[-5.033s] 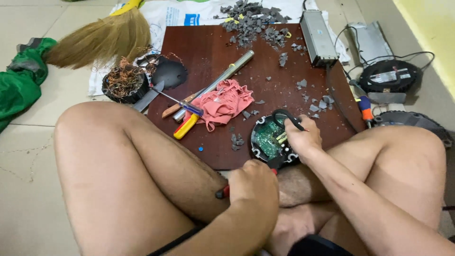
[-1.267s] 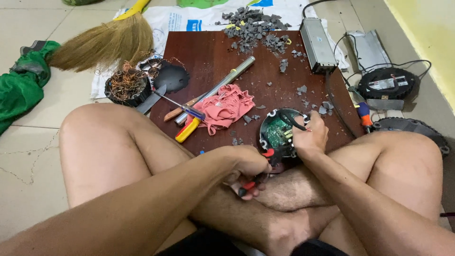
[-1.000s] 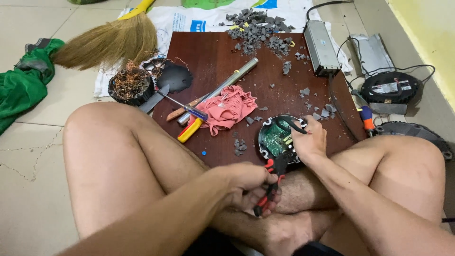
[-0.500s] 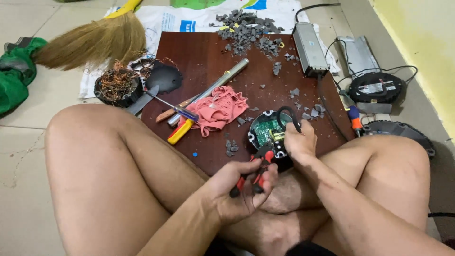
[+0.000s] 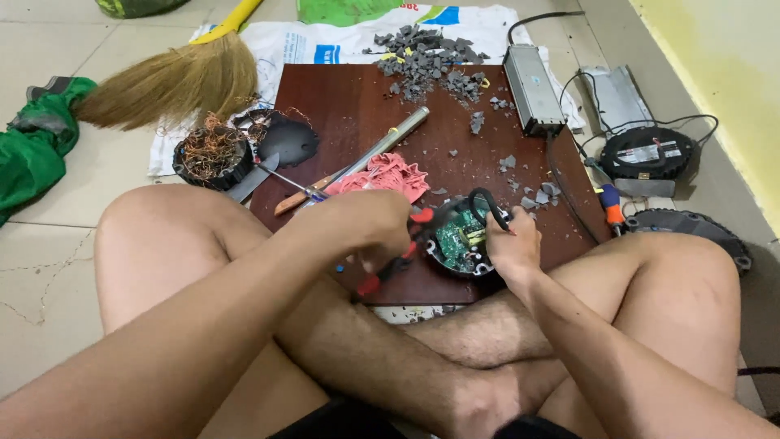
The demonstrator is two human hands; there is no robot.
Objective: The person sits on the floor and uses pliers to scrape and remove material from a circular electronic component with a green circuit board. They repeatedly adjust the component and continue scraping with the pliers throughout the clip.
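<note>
My left hand [image 5: 370, 228] grips red-handled pliers [image 5: 388, 268], with their jaws at the left edge of a round black housing that carries a green circuit board [image 5: 459, 236]. My right hand [image 5: 513, 244] holds that housing by its right side, tilted up on the near edge of a dark wooden board [image 5: 357, 106]. I sit cross-legged on the floor with the board in front of my knees.
On the board lie a pink cloth [image 5: 388, 175], a metal rod [image 5: 382, 146], a wooden-handled tool [image 5: 296, 199] and grey broken pieces [image 5: 422, 61]. A coil of copper wire [image 5: 211, 150], a broom [image 5: 166, 81], a green cloth [image 5: 36, 154], a metal box [image 5: 532, 97] and round black units [image 5: 646, 150] surround it.
My left hand picked the pliers up from my lap and brought them up to the circuit board housing. My right hand kept hold of the housing.
</note>
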